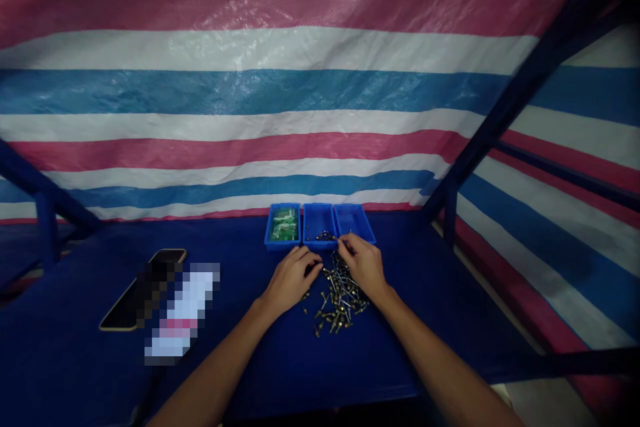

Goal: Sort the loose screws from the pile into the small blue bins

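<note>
Slender metal pieces (342, 299); green parts (285, 222) in left blue plastic tray (283, 246)
Your left hand (294, 275) and right hand (365, 265) curl half-closed; any hold unclear.

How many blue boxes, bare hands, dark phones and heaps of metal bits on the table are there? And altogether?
Blue rectangular plastic boxes: 3
Bare hands: 2 (left hand, right hand)
Dark flat rectangular phone: 1
Heap of small, thin metal pieces on the blue table: 1
Total: 7

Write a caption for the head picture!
Left hand and right hand at a pile of shiny pieces, near three blue trays.
</note>
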`<act>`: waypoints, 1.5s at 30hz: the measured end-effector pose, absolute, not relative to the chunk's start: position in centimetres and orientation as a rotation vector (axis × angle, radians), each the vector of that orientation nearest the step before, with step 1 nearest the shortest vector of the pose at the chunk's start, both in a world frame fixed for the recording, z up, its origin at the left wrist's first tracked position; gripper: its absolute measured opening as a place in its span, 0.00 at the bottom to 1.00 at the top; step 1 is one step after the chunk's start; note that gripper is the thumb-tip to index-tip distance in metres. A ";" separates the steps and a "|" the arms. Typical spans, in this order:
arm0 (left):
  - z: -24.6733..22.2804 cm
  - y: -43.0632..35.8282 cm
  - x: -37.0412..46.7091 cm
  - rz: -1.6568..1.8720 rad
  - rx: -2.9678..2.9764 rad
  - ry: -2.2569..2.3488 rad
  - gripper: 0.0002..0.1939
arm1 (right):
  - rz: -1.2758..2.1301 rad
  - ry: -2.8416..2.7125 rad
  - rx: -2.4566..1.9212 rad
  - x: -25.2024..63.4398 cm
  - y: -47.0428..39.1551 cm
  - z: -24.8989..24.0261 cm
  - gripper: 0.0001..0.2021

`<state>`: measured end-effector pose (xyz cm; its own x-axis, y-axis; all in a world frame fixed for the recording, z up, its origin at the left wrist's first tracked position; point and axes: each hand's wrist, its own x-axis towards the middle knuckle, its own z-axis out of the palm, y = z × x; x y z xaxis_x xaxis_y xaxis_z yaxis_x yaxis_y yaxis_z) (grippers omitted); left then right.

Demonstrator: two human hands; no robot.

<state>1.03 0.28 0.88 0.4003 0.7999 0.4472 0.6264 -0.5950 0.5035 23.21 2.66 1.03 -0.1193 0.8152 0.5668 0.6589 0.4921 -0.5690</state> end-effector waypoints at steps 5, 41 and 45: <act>1.0 0.1 0.9 0.946 2.432 1.211 0.08 | 0.234 -1.846 -1.236 23.2 2.7 0.8 0.12; 1.4 -0.1 1.0 0.865 2.401 1.201 0.05 | 0.237 -1.841 -1.244 23.1 2.8 0.9 0.11; 1.7 -0.1 1.2 0.930 2.326 1.215 0.05 | 0.232 -1.832 -1.237 23.1 2.9 0.8 0.11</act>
<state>1.15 -0.14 1.70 0.4150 0.8230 0.3879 0.5894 -0.5680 0.5745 23.10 2.92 0.78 -0.1087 0.8199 0.5620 0.6540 0.4848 -0.5808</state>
